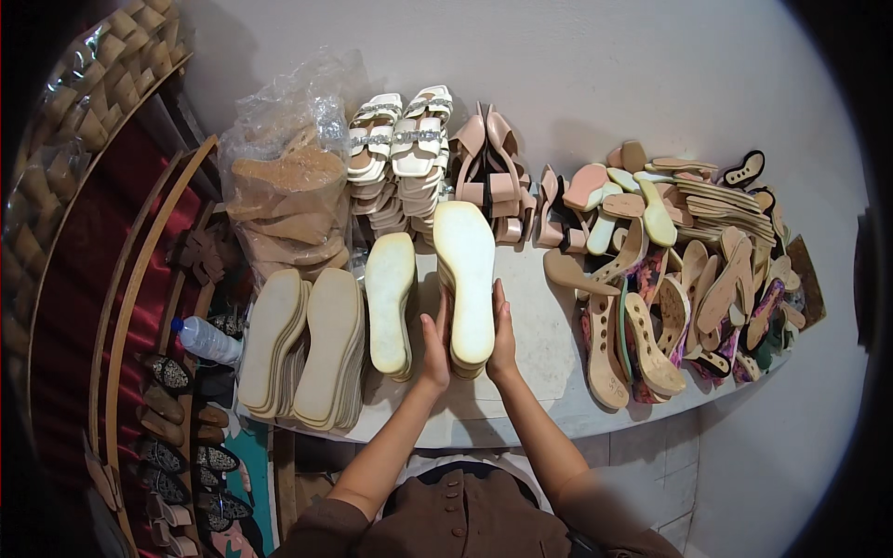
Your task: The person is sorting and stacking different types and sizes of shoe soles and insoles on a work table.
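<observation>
A pale wall rises behind a white table, and a curved shelf over dark red cloth stands to the left. On the table's right lies a jumbled pile of soles and shoe parts. At the back left, a clear bag holds tan wedges; in front of it, two beige stacks of soles sit side by side. Right of these, near the table's middle, is the cream stack, its rounded narrow end toward the person. A shorter pale stack is just to its left. Piled white sandals and pink heels line the back, along the wall. The left hand and right hand grip the cream stack between them, palms against its opposite sides and fingers extended forward. Whether its underside touches the table cannot be told. By the shelf, a blue-capped bottle lies tilted, near small dark shoes.
</observation>
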The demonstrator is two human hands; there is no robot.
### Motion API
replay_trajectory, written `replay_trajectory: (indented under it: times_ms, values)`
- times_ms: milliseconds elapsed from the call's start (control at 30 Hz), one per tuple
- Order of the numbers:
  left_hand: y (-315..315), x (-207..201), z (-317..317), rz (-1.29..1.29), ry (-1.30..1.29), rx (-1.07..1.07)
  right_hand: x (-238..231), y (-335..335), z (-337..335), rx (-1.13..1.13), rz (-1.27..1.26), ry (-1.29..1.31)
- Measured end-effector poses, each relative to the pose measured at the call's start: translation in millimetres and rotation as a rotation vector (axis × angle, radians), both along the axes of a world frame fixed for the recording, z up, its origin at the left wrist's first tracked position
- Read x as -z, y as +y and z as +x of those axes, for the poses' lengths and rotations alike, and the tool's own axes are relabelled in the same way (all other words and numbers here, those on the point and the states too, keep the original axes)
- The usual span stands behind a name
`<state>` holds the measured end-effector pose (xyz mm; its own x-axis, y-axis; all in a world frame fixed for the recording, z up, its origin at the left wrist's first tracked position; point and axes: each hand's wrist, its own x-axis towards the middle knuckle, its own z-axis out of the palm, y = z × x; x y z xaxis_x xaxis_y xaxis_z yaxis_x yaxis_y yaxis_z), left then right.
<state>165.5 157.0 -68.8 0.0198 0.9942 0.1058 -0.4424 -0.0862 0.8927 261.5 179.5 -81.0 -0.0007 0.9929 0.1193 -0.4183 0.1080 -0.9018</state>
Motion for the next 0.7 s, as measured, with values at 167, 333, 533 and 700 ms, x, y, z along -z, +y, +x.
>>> replay_trajectory:
  times_ms: [167,333,533,700]
  values:
    - [-2.8,3.1,-3.4,0.001,0.004,0.007,6.6,-1.6,4.6,0.013,-0.002,-0.053]
    - [-5.0,4.5,-6.2,0.013,0.023,0.004,8.9,-7.6,5.8,0.032,-0.033,-0.098]
    - [-14.9,-5.6,-10.3,0.055,0.19,-0.12,10.7,-13.8,11.0,0.057,-0.063,-0.156]
    - [-41.2,-21.6,-16.8,0.648,0.671,-0.697,15.3,-13.1,26.3,0.087,-0.089,-0.211]
